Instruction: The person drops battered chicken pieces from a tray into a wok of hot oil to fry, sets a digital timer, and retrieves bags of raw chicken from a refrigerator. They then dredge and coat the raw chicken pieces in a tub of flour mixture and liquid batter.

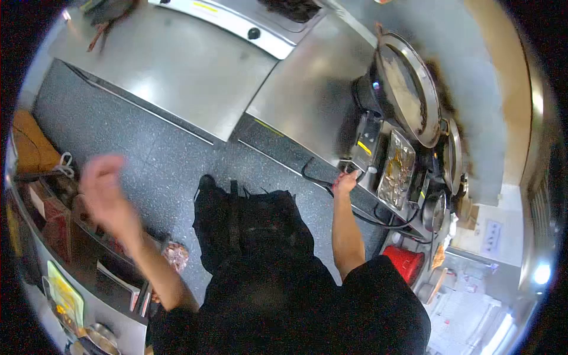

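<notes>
At the front of a gas burner (pixel 365 145) my right hand (pixel 345 182) is closed around what looks like the burner's control knob; the fingers cover most of it. A black hose (pixel 316 177) runs close by that hand. On the burner stands a large, dark, round pan (pixel 408 89) with pale contents. A foil-lined tray (pixel 396 168) with oily residue lies just beyond my right hand. My left hand (pixel 103 189) is raised over the left side, smeared by motion, its fingers loosely apart and nothing visible in them.
Steel counters (pixel 177 77) run along the front, with a white-fronted appliance (pixel 236 26) on top. On the right are a second pan (pixel 452 157), a small pot (pixel 435 212) and a red container (pixel 405 263). Boxes (pixel 56 222) fill a shelf at left. Grey speckled floor (pixel 160 136) lies between.
</notes>
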The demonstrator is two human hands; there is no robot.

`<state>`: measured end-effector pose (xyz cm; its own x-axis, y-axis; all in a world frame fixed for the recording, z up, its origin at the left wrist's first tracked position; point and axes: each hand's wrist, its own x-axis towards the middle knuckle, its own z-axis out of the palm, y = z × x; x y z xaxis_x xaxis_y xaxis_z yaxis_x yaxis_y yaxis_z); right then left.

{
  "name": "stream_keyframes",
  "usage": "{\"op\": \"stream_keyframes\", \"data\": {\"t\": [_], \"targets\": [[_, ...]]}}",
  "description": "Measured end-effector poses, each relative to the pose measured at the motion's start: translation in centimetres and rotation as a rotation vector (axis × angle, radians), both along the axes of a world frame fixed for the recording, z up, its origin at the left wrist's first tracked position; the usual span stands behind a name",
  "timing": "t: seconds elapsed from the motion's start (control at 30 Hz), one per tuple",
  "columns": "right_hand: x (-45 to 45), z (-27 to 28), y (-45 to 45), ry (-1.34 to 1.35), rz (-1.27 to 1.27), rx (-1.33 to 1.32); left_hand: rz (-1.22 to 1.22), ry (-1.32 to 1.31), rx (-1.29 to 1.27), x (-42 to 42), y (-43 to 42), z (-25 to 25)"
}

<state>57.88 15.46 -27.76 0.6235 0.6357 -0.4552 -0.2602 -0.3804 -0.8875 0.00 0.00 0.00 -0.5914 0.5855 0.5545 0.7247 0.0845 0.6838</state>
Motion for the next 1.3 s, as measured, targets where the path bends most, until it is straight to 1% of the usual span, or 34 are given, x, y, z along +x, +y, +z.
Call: {"op": "stream_keyframes", "data": {"t": [0.03,0.07,0.1,0.13,0.17,0.2,0.27,0.33,0.37,0.4,0.47,0.6,0.63,0.67,0.73,0.77,0.87,0.97,1.07,1.17,1.27,1.3], "targets": [[-0.1,-0.2,0.6,-0.012,-0.019,-0.017,-0.065,-0.169,-0.181,0.0,-1.1,-6.6],[-0.3,0.0,0.4,-0.026,-0.041,-0.043,-0.063,-0.451,-0.267,0.4,-3.7,-15.0],[-0.7,0.1,0.3,-0.035,-0.068,-0.064,-0.134,-0.285,-0.372,1.1,-7.2,-21.4],[-1.4,0.7,0.7,-0.045,-0.074,-0.066,-0.191,-0.492,-0.584,2.2,-10.7,-25.8],[-2.1,1.7,0.6,-0.054,-0.085,-0.075,-0.200,-0.517,-0.798,3.1,-14.4,-29.3],[-3.0,2.3,0.6,-0.060,-0.097,-0.081,-0.304,-0.433,-0.608,4.0,-20.1,-35.8],[-3.1,2.3,0.7,-0.051,-0.077,-0.065,-0.236,-0.547,-1.199,5.2,-23.9,-34.3],[-3.5,3.2,0.6,0.006,-0.076,-0.074,-0.500,-0.739,-1.104,4.8,-33.3,-44.2],[-3.7,3.2,0.7,-0.011,-0.090,-0.086,-0.496,-0.824,-1.176,4.1,-34.3,-43.3],[-3.4,3.1,0.8,-0.004,-0.091,-0.089,-0.434,-0.874,-1.201,3.6,-33.8,-41.7],[-2.8,2.5,0.8,0.013,-0.096,-0.097,-0.317,-0.953,-1.199,2.5,-32.3,-39.0],[-1.9,1.7,0.9,-0.027,-0.121,-0.095,-0.214,-1.015,-0.992,0.6,-27.7,-37.2],[-0.8,0.9,0.9,0.016,-0.112,-0.073,-0.200,-1.031,-0.916,0.1,-26.2,-37.1],[-0.9,1.4,0.7,0.045,-0.106,-0.075,-0.186,-1.050,-0.849,-0.2,-24.8,-36.9],[-1.8,2.6,0.7,0.106,-0.089,-0.074,-0.170,-1.221,-0.753,-1.8,-22.8,-38.4],[-1.4,2.1,1.0,0.100,-0.124,-0.077,-0.159,-1.305,-0.704,-2.1,-22.0,-38.8],[-1.7,2.4,0.8,0.140,-0.109,-0.049,-0.224,-1.174,-0.781,-1.4,-18.4,-34.7],[-1.5,2.4,0.6,0.126,-0.078,-0.077,-0.250,-1.173,-0.666,-0.4,-19.4,-36.4],[-1.2,2.3,0.5,0.142,-0.056,-0.082,-0.215,-1.153,-0.825,0.3,-20.8,-35.8],[-0.7,1.8,0.3,0.158,-0.029,-0.037,-0.280,-0.850,-0.999,0.0,-23.5,-37.2],[-0.3,1.2,-0.1,0.145,0.043,0.045,-0.251,-0.998,-0.826,0.5,-24.6,-37.1],[-0.3,1.4,-0.2,0.093,0.044,0.036,-0.197,-1.089,-0.840,0.7,-24.6,-36.7]]}}
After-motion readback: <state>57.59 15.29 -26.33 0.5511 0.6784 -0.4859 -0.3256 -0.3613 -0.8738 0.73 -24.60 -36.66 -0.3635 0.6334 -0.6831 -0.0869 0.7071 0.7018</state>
